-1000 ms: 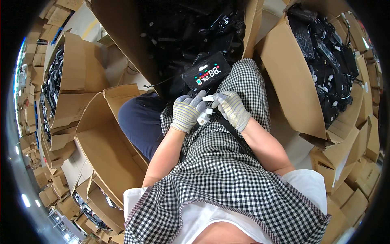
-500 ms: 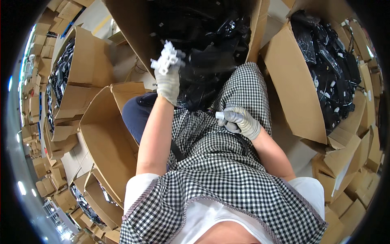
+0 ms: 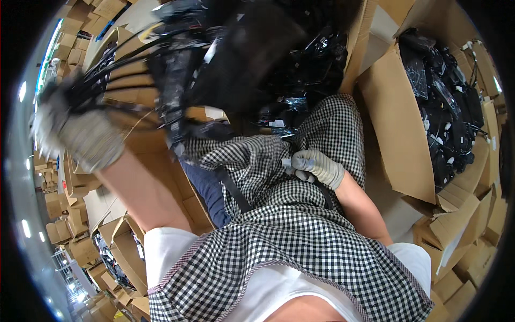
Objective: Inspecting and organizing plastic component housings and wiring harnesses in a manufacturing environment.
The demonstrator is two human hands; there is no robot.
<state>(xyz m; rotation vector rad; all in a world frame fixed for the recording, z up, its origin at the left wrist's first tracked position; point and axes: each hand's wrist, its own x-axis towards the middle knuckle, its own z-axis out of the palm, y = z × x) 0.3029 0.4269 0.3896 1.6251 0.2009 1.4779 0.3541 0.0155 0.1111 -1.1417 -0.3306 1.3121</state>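
My left hand [image 3: 88, 138], in a pale knit glove, is raised out to the left and closed round a bunch of black cables [image 3: 126, 80]. White connectors [image 3: 45, 131] stick out of that fist, smeared by motion. The cables run right to dark, plastic-wrapped bundles [image 3: 177, 80] hanging over the large carton. Over my lap, my gloved right hand [image 3: 320, 168] pinches a small whitish plastic connector [image 3: 286, 162]. Whether a wire joins that piece is too small to tell.
A large carton [image 3: 360, 40] of black wrapped parts stands before my knees. To the right, another carton [image 3: 399, 134] holds black parts with white connectors. An open carton [image 3: 188, 196] stands by my left leg. More boxes [image 3: 126, 252] lie around.
My left hand has swung far left, drawing the black cables and wrapped bundles up out of the large carton. My right hand keeps its small connector and has hardly moved.
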